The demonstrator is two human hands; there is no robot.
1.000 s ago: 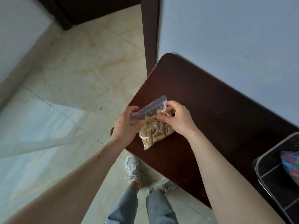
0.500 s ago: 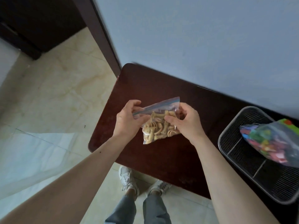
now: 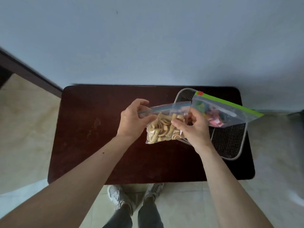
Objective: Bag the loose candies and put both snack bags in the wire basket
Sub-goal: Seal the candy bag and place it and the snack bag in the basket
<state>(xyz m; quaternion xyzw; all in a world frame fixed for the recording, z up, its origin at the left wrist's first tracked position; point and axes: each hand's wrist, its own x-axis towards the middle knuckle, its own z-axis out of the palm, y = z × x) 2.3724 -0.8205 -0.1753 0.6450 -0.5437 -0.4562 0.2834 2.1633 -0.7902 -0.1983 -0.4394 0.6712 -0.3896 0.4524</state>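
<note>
A clear zip bag of beige snack chips (image 3: 162, 129) hangs above the dark table, held by both hands. My left hand (image 3: 133, 119) pinches its blue-striped top edge at the left. My right hand (image 3: 193, 127) grips its right side, just at the left rim of the wire basket (image 3: 230, 145). A second clear bag with a green zip strip, full of coloured candies (image 3: 220, 112), lies tilted in the basket with its top corner sticking out over the right rim.
The dark brown table (image 3: 92, 129) stands against a pale blue wall. Its edges drop to a beige tiled floor on the left, right and front. My shoes (image 3: 118, 195) are just below the front edge.
The view has swung right, so the whole table and basket now show. Both hands have carried the chip bag rightward to the basket's left rim.
</note>
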